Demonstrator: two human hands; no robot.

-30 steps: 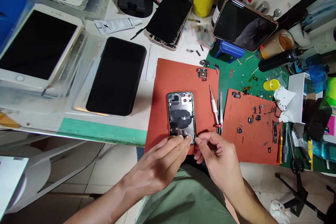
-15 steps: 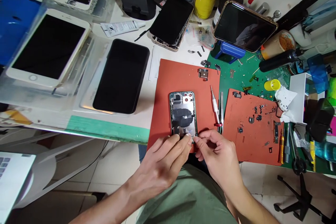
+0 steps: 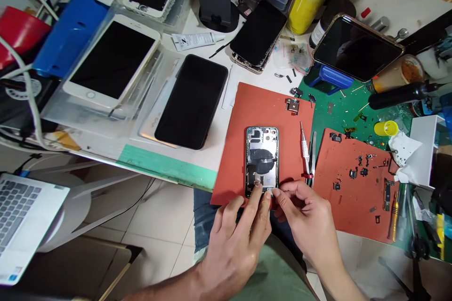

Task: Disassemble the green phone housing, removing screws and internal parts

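your left hand (image 3: 238,242) lies palm down with its back to the camera, two of its fingers (image 3: 252,207) reaching forward and the outer two bent more sharply. your right hand (image 3: 312,221) is turned partly on its side, its thumb (image 3: 284,203) angled toward your left fingertips, the tip just beside them, while the other fingers curl inward, partly hidden. your bare left forearm (image 3: 173,283) slants in from the lower left, your bare right forearm (image 3: 337,270) from the lower right.
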